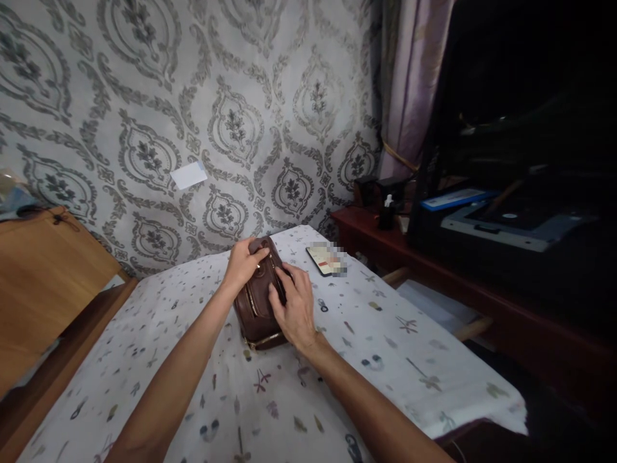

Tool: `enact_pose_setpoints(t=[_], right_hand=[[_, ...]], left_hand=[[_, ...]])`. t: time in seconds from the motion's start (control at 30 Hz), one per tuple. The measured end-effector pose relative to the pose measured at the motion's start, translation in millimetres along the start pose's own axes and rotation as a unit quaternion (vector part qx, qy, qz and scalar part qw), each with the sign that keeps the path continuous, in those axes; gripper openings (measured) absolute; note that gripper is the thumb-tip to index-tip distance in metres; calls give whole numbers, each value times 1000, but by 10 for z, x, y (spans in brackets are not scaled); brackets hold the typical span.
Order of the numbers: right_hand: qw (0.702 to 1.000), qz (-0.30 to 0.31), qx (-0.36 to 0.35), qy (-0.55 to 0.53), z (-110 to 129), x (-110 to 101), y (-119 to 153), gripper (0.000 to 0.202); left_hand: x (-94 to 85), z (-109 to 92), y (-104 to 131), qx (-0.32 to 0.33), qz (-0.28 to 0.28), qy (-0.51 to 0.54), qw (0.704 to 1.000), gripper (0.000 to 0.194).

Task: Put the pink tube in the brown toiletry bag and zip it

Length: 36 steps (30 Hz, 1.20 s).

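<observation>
A brown leather bag with gold-coloured zips lies on the patterned white cloth. My left hand grips its far left part, with the thumb across the top. Against the bag's right side rests my right hand, its fingers bent at the edge of a dark gap along a zip and its thumb on the leather. Those right fingertips are partly hidden at the gap. A phone with a lit screen, partly blurred out, lies just beyond the right hand.
A wooden cabinet stands along the left edge. At the right are a dark red stand with a large black screen and an open drawer. A small bottle sits on the stand. Patterned wallpaper covers the wall behind.
</observation>
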State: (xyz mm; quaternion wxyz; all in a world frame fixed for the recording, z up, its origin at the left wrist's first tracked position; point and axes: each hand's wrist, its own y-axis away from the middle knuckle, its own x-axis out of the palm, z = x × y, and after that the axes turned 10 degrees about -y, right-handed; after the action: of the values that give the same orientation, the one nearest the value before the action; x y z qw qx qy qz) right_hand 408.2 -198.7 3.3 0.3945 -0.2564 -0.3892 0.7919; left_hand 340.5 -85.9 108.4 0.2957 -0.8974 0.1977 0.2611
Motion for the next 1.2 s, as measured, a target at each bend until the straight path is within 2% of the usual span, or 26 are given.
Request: enact_pose_setpoints(t=[0.2,0.37,0.6,0.77,1.0,1.2], right_hand=[[997,-2,44,-59,-32,6,-22,27],[996,-9,45,-79,-45,22,-25,25],[994,-36,49,-94,-29,63,26,43],[996,-22,49,-77,-109,134,75,47],[995,-10,62,-80,-144,138,64,50],[988,-15,88,-127,-138,107,30,52]], left_hand=[[12,-3,4,-21,2,27,999,13],[13,-13,9,-14,-1,13,1000,12],[8,-11,23,-1,-10,-11,1000,12],[12,30,29,11,-18,-29,999,14],[-16,-65,114,-21,10,22,999,13],[-54,-164,198,-43,50,77,995,16]])
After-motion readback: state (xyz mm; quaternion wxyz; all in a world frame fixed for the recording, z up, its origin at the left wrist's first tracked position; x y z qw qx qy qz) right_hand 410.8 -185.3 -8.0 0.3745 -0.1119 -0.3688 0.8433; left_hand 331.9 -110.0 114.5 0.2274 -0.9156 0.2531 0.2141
